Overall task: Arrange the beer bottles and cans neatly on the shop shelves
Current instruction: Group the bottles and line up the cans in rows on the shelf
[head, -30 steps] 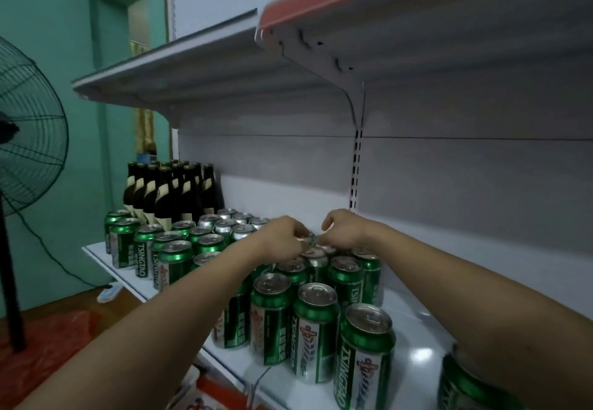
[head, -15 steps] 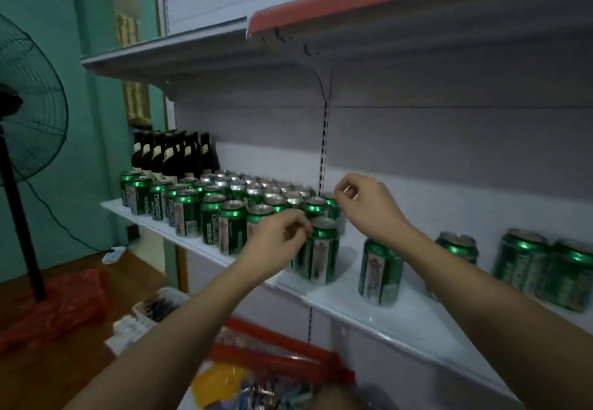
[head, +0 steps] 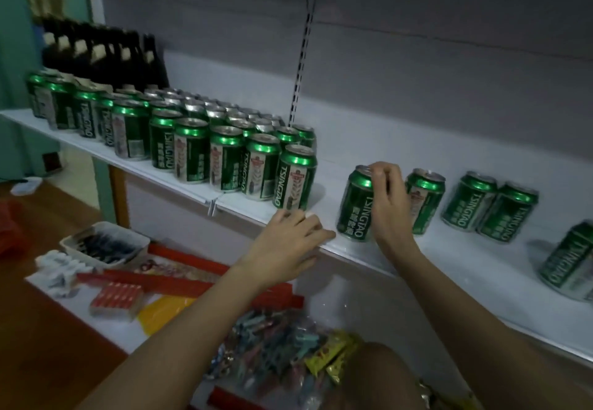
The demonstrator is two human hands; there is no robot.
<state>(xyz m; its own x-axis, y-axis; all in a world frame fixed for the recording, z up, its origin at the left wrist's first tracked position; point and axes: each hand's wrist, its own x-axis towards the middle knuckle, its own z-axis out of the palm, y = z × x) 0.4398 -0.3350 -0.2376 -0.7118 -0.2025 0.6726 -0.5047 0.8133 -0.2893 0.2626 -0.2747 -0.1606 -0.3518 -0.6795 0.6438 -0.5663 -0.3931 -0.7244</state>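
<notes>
Green Tsingtao cans stand in a tidy block [head: 224, 156] on the white shelf [head: 455, 268], with dark beer bottles [head: 106, 56] behind them at the far left. To the right, loose cans stand apart. My right hand [head: 386, 204] grips the top and side of one loose can [head: 356, 207] near the shelf's front edge. Another can [head: 425, 201] stands just behind that hand, and a pair of cans [head: 487, 207] stands further right. My left hand [head: 288, 246] lies with relaxed fingers at the shelf's front edge, below the block's last can [head: 295, 178], holding nothing.
A lone can [head: 568, 262] leans into view at the far right. On the lower shelf lie a white tray of dark items [head: 106, 242], a red packet [head: 117, 300], red strips and a heap of coloured wrapped sweets [head: 276, 345]. Wooden floor shows at left.
The view has dropped and swung right. My right hand left the can block and took hold of a loose can. My left hand came down to the shelf's front edge.
</notes>
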